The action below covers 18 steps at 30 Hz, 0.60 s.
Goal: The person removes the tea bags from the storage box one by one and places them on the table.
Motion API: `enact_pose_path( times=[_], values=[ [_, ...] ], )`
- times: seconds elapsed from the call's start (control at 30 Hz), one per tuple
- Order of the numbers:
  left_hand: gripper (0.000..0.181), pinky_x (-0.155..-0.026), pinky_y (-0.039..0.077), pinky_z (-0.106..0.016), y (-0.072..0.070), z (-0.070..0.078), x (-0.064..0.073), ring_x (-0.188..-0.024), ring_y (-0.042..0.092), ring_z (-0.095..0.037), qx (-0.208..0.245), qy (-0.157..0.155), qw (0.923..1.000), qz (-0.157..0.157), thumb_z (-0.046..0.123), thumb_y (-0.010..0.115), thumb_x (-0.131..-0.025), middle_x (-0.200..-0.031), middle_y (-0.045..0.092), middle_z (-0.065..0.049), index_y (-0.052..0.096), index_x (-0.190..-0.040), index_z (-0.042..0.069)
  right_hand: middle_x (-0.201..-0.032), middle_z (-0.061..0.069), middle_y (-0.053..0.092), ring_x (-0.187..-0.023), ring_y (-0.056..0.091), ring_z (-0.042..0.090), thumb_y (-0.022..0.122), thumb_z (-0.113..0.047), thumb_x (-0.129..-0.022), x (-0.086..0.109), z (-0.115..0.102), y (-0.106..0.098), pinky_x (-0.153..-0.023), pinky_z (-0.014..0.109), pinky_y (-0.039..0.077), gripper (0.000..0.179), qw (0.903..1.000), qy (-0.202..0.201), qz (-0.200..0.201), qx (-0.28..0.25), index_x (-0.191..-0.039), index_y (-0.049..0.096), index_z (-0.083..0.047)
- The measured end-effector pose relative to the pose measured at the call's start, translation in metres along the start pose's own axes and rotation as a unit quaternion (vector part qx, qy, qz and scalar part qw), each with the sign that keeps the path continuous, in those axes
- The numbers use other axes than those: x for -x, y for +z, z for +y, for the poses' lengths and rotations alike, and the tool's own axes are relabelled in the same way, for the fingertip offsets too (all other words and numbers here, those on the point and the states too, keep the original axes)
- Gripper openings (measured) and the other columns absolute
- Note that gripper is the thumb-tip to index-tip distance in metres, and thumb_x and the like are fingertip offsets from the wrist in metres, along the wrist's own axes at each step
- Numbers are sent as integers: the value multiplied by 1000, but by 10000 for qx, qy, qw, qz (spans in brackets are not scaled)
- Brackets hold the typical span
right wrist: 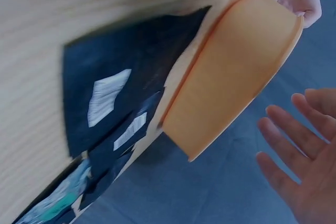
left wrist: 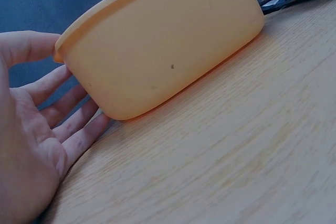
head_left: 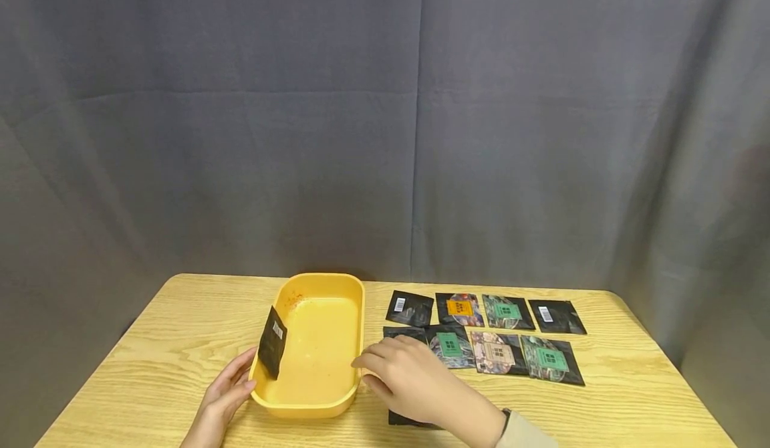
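A yellow plastic tub [head_left: 319, 341] stands on the table. One black sachet [head_left: 272, 348] with a white barcode label leans upright against its left inner wall. My left hand [head_left: 222, 394] rests at the tub's near left corner; in the left wrist view its straight fingers [left wrist: 73, 100] touch the outer wall and the thumb lies along the rim. The right hand [head_left: 412, 378] hovers by the tub's right rim, fingers loosely bent and spread, holding nothing. Beneath it, black sachets [right wrist: 131, 72] with white labels lie flat, partly hidden by hand and forearm in the head view.
Right of the tub, flat sachets lie in rows, among them an orange-labelled one [head_left: 460, 308], a green-labelled one [head_left: 507, 311] and a barcode-side-up one [head_left: 557, 316]. Another black sachet [head_left: 404, 420] lies near the front. A grey curtain [head_left: 361, 134] hangs behind the wooden table [head_left: 180, 341].
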State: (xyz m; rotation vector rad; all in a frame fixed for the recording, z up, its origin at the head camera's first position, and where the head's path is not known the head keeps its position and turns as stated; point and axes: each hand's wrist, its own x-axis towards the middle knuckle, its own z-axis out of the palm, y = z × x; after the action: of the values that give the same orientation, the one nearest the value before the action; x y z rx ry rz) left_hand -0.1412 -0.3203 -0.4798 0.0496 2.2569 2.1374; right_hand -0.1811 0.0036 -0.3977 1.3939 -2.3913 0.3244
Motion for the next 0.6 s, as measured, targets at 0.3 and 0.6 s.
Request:
enact_pose_path(
  times=[0.3, 0.6],
  values=[
    [56, -97, 41, -20, 4, -2, -1, -130, 41, -14, 114, 79, 9999, -68, 15, 45, -101, -154, 25, -27, 27, -150, -6, -106, -9, 70, -96, 65, 8, 70, -24, -94, -35, 7, 5, -89, 26, 50, 19, 9992, -190, -279, 203, -112, 71, -20],
    [55, -90, 41, -12, 1, -1, 1, -115, 50, 5, 212, 93, 9997, -4, 14, 46, -101, -150, 30, -21, 29, -150, -5, -111, -13, 69, -98, 64, 7, 67, -30, -95, -80, 6, 1, -82, 23, 50, 22, 9834, -828, -891, 1345, -116, 71, -25]
  ],
)
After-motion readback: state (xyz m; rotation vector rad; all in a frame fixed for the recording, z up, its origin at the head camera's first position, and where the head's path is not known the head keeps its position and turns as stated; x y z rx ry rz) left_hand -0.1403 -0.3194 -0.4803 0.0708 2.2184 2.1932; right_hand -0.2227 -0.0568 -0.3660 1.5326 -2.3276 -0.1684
